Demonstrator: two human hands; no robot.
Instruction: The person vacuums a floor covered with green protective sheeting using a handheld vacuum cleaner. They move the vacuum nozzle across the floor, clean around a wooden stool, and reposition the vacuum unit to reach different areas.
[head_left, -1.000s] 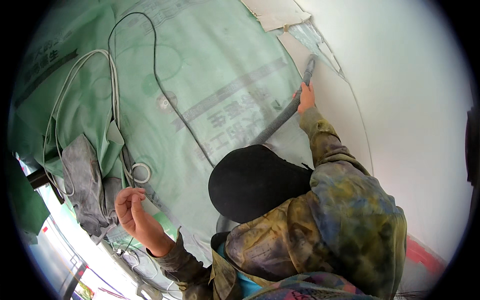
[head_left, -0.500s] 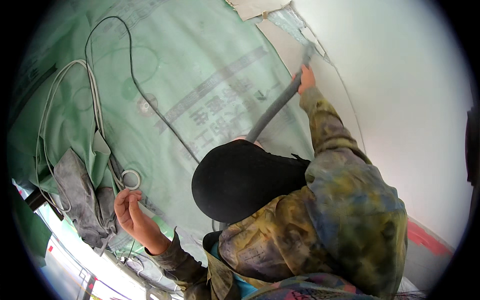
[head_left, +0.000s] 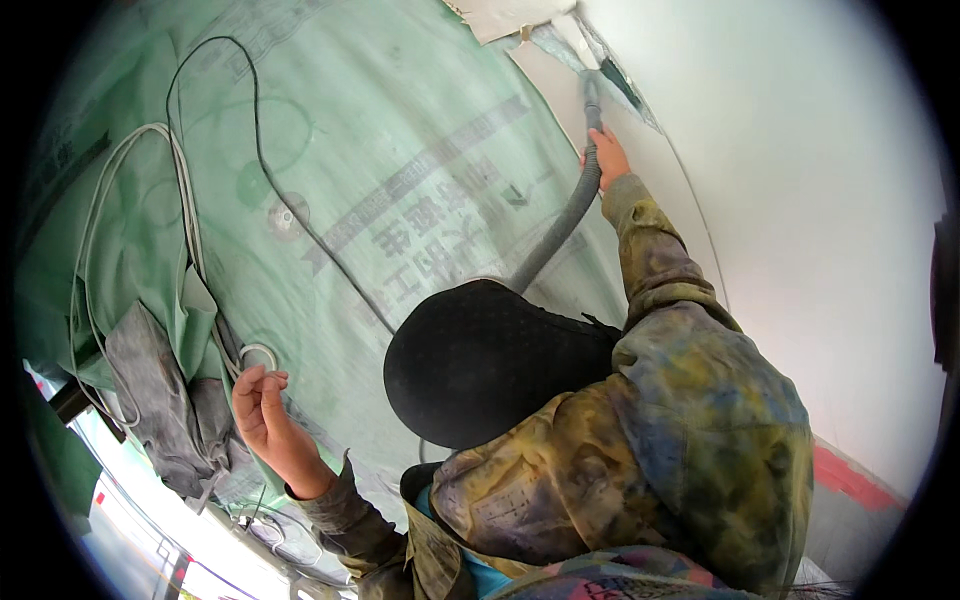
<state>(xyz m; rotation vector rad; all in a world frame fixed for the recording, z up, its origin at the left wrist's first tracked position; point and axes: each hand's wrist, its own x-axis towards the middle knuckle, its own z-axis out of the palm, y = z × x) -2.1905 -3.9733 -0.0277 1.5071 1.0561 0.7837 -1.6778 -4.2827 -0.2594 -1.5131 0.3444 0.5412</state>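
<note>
My right hand [head_left: 608, 160] reaches far forward, wrapped around a grey ribbed vacuum hose [head_left: 560, 222]. The hose's tip [head_left: 592, 82] touches or hovers just above a broken strip [head_left: 622, 84] beside the white surface; which of the two I cannot tell. Behind a large black rounded shape [head_left: 490, 365] in the middle, the rest of the hose is hidden. My left hand [head_left: 268, 420] is raised on the left, fingers loosely bent and seemingly holding nothing. Just beyond its fingertips is a pale ring [head_left: 258, 356], like a tape roll. Patterned jacket sleeves cover both arms.
Green printed protective sheeting [head_left: 400, 130] spreads across the far and left side. A thin black cable [head_left: 262, 120] and pale looped cables [head_left: 100, 215] run over it. Dark grey cloth [head_left: 150, 380] lies at left. A smooth white surface [head_left: 800, 220] fills the right.
My right hand and the hose tip have shifted slightly left and away from me, and the hose has straightened upward. A dark gap in the strip is now exposed. My left hand barely moved.
</note>
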